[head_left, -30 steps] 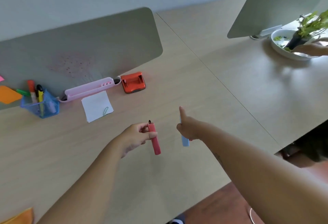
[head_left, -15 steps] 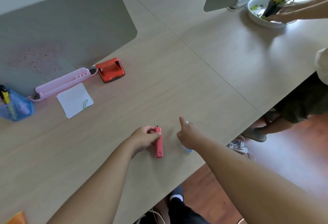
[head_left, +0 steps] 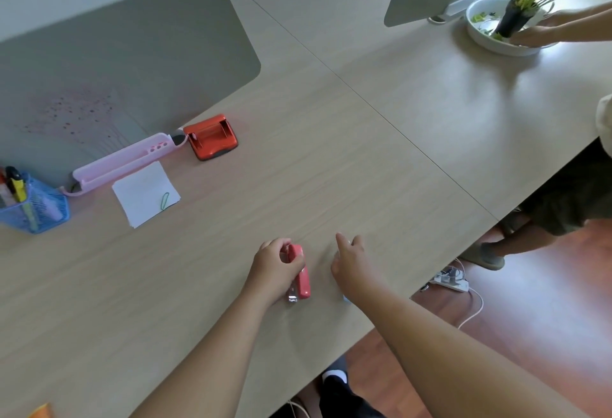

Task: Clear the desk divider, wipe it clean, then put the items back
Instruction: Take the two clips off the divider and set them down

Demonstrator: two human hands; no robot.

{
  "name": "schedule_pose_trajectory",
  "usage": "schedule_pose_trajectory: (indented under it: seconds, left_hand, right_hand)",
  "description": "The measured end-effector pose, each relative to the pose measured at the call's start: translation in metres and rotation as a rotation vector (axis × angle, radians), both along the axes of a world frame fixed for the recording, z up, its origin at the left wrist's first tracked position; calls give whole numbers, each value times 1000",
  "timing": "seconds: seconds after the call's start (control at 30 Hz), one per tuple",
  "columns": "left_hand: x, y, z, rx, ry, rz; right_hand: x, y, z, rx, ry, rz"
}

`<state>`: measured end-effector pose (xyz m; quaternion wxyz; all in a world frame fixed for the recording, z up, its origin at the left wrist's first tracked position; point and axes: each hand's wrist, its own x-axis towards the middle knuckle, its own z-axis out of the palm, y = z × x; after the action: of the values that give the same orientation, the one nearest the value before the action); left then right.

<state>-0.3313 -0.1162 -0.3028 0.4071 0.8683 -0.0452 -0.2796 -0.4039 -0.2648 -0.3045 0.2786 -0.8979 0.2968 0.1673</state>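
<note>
The grey desk divider (head_left: 132, 53) stands at the back left, with faint pink spots low on its face. My left hand (head_left: 275, 268) grips a small red stapler (head_left: 303, 275) that rests on the desk near the front edge, its metal end pointing towards me. Just to its right, my right hand (head_left: 352, 265) is closed over a small pale blue object (head_left: 345, 298), of which only a sliver shows under the wrist.
At the divider's foot sit a pink tray (head_left: 122, 159), a red hole punch (head_left: 212, 138), a white paper with a green clip (head_left: 145, 192) and a blue mesh pen cup (head_left: 36, 205). Far right, another person's hand holds a plant in a white bowl (head_left: 503, 43).
Both my hands have come down towards the desk's front edge; the red stapler now rests on the surface. The blue object is almost hidden under my right hand.
</note>
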Motion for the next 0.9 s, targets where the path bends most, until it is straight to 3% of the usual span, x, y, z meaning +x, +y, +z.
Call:
schedule_pose_trajectory:
  seconds: [0.33,0.73,0.9]
  left_hand:
    - [-18,3,-5,78,-238,-19]
    - [-47,-22,-18,-62,-276,-60]
    - [-50,-29,-18,-18,-332,-134]
  right_hand:
    - [-13,8,-3,-53,-42,30]
    - [-28,-9,-7,-111,-32,14]
    - [-31,-17,-4,-91,-30,-3]
